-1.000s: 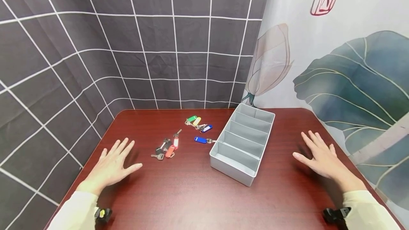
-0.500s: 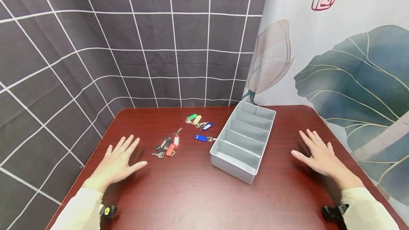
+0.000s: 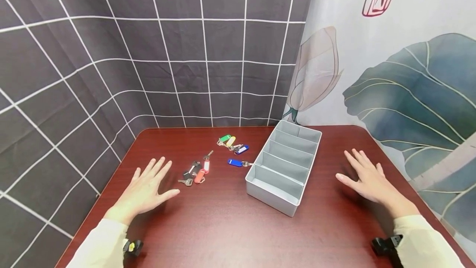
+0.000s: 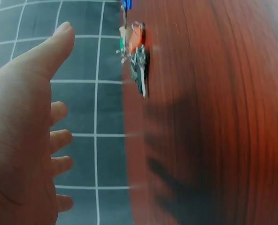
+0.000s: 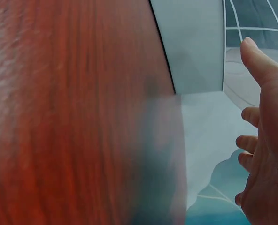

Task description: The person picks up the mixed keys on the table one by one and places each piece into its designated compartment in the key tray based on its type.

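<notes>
My left hand (image 3: 145,189) hovers above the table's left side, fingers spread, holding nothing. Just right of it lies a group of keys with tags: an orange key tag (image 3: 199,175), a red key tag (image 3: 206,166), and a black key (image 3: 192,169). Farther back are a green key tag (image 3: 224,138), a yellow key tag (image 3: 231,141) and a blue key tag (image 3: 242,149). Another blue key tag (image 3: 234,162) has its key against the grey divided tray (image 3: 273,198). To the tray's right, my right hand (image 3: 370,181) is held over the table with spread fingers, also holding nothing.
The dark red wooden table (image 3: 208,226) has a glossy top. Thin dividers split the tray into several compartments. A dark gridded curtain (image 3: 186,44) hangs behind and to the left; a white cloth with painted leaves (image 3: 416,90) hangs at the right.
My left hand has moved right, nearer the keys. The right hand has shifted slightly left. Keys and tray stay where they were.
</notes>
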### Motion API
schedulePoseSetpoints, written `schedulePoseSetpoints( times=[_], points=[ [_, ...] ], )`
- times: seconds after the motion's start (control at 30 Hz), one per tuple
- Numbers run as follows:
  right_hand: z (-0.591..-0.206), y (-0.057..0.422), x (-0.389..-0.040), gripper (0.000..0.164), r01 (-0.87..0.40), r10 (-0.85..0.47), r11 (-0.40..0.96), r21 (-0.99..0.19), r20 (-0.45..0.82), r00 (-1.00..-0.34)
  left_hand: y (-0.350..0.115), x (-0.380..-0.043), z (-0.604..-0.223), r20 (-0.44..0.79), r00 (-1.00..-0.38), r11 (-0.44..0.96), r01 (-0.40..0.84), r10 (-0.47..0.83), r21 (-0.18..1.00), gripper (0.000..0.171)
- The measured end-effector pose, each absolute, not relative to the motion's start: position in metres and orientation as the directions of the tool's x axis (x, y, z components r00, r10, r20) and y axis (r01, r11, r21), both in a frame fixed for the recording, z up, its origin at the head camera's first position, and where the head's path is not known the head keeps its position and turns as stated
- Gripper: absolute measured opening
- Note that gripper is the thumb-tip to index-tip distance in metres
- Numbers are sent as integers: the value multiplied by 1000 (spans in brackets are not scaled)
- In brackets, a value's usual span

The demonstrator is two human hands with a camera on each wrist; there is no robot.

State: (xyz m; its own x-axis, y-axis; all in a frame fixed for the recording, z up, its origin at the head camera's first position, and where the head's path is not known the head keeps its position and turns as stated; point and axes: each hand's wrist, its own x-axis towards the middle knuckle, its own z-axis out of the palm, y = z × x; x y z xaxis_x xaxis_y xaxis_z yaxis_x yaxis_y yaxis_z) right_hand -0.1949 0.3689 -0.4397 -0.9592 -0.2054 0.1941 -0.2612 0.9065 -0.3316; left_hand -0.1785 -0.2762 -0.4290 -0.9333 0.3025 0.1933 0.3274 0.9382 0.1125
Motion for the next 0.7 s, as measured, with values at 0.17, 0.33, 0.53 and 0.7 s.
schedulePoseSetpoints(
  times=[0.17, 0.33, 0.53, 0.7],
  points=[
    [-435, 366, -200, 88, -273, -215, 904, -329, 202, -955, -264, -180, -427, 204, -924, 930, 350, 323, 115, 94],
    [-431, 363, -205, 87, -277, -221, 904, -326, 198, -955, -250, -183, -425, 210, -913, 918, 380, 351, 115, 96],
    [-425, 356, -214, 87, -260, -215, 902, -343, 164, -963, -233, -187, -423, 216, -895, 898, 421, 390, 125, 97],
    [-420, 348, -225, 87, -263, -227, 901, -345, 143, -963, -218, -190, -422, 214, -885, 886, 446, 414, 131, 96]
  ],
)
